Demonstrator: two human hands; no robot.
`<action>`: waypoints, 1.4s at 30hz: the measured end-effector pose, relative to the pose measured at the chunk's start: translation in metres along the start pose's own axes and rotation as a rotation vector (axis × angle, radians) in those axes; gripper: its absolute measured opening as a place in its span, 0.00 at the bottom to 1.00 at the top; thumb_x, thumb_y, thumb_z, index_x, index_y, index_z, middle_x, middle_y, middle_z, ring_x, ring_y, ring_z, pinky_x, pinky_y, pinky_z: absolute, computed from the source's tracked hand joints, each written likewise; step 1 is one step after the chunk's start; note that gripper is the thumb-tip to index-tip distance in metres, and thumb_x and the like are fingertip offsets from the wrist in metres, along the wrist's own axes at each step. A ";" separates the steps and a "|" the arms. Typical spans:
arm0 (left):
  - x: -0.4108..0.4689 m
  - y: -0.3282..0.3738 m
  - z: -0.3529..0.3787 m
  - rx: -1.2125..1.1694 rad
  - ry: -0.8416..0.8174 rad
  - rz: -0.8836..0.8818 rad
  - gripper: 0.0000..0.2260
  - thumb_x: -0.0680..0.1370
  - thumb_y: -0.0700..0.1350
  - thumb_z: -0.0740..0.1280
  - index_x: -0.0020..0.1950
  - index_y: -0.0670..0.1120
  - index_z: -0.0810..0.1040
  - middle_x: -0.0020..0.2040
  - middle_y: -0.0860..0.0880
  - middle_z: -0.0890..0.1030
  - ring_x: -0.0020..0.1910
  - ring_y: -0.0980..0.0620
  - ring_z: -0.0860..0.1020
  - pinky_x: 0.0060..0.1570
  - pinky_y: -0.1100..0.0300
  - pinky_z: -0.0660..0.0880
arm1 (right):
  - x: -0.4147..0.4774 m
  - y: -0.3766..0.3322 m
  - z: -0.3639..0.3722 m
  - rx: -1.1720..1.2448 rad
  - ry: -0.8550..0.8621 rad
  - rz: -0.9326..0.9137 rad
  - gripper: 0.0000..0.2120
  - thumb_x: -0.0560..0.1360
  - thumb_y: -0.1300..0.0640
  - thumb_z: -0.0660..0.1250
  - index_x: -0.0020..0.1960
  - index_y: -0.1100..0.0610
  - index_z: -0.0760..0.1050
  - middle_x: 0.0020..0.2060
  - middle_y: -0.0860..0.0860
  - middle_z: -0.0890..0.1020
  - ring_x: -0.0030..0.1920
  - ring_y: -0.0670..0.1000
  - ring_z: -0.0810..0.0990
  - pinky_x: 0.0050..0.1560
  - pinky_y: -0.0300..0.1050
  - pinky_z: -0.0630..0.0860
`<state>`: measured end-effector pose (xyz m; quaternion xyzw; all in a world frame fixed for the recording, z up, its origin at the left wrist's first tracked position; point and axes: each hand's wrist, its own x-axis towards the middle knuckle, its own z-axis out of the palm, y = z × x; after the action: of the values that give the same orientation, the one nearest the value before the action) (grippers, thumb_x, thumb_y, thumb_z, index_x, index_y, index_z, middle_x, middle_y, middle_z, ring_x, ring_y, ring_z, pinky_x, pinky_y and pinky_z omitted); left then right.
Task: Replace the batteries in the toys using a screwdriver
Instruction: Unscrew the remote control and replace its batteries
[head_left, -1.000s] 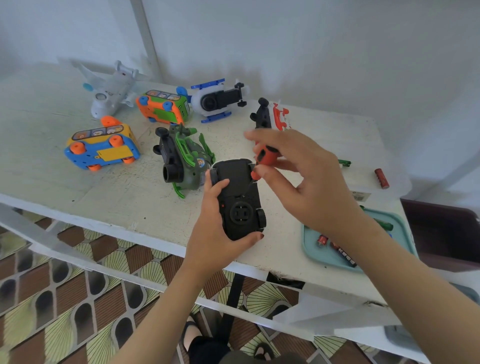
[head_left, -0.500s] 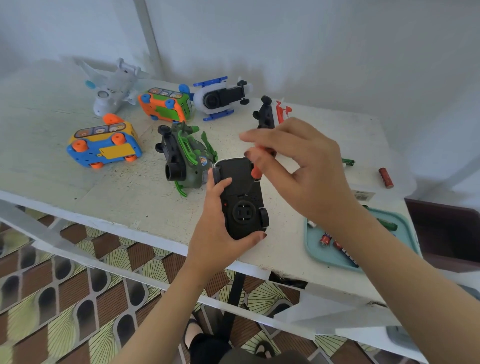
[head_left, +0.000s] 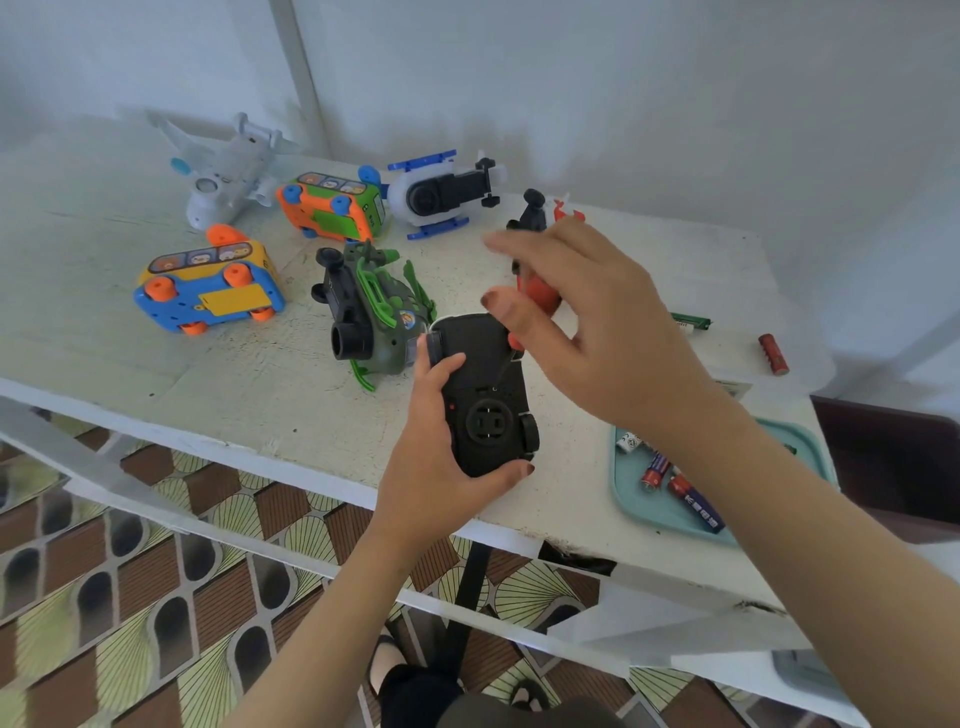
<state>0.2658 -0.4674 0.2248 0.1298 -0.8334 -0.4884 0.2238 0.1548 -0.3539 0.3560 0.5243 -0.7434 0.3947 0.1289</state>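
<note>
1. The one view came from a wide-angle camera worn on the person's head.
2. It faced forward and down across the white counter (head_left: 234, 395), towards the wall (head_left: 623, 104) behind.
3. It sat close: both forearms entered from the bottom edge, and the left hand (head_left: 436, 452) and right hand (head_left: 597, 322) met near mid-frame.
4. The lens also took in the tiled floor (head_left: 156, 597) below the counter's near edge.

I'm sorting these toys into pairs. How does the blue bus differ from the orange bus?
The blue bus has orange wheels and a yellow underside panel, while the orange bus has blue wheels and a green panel. The blue bus lies nearer the front edge of the table. The orange bus lies farther back, beside the white helicopter. Both are tipped on their sides with undersides toward the camera, and each shows a strip of cartoon windows.
</note>
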 end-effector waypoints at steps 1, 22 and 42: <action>0.000 0.000 0.000 -0.001 -0.002 -0.002 0.45 0.62 0.58 0.77 0.73 0.58 0.57 0.78 0.49 0.56 0.70 0.57 0.68 0.63 0.57 0.74 | 0.000 -0.001 -0.001 -0.007 -0.060 0.024 0.24 0.79 0.48 0.56 0.70 0.61 0.69 0.49 0.52 0.76 0.50 0.46 0.74 0.57 0.40 0.70; 0.000 0.001 -0.001 -0.022 -0.009 -0.002 0.45 0.63 0.56 0.78 0.73 0.57 0.57 0.78 0.47 0.57 0.69 0.57 0.69 0.63 0.59 0.74 | -0.004 -0.005 0.000 0.213 -0.104 0.038 0.23 0.80 0.57 0.56 0.74 0.59 0.63 0.53 0.46 0.78 0.55 0.46 0.78 0.57 0.40 0.74; 0.000 0.000 -0.001 -0.028 -0.016 -0.009 0.45 0.62 0.57 0.78 0.72 0.59 0.56 0.78 0.46 0.58 0.69 0.58 0.70 0.62 0.61 0.74 | -0.020 -0.005 -0.005 0.159 0.029 -0.105 0.19 0.78 0.66 0.60 0.68 0.66 0.70 0.63 0.54 0.76 0.57 0.48 0.79 0.62 0.36 0.72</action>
<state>0.2667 -0.4683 0.2253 0.1263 -0.8276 -0.5021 0.2169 0.1668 -0.3376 0.3495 0.5654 -0.6793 0.4526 0.1181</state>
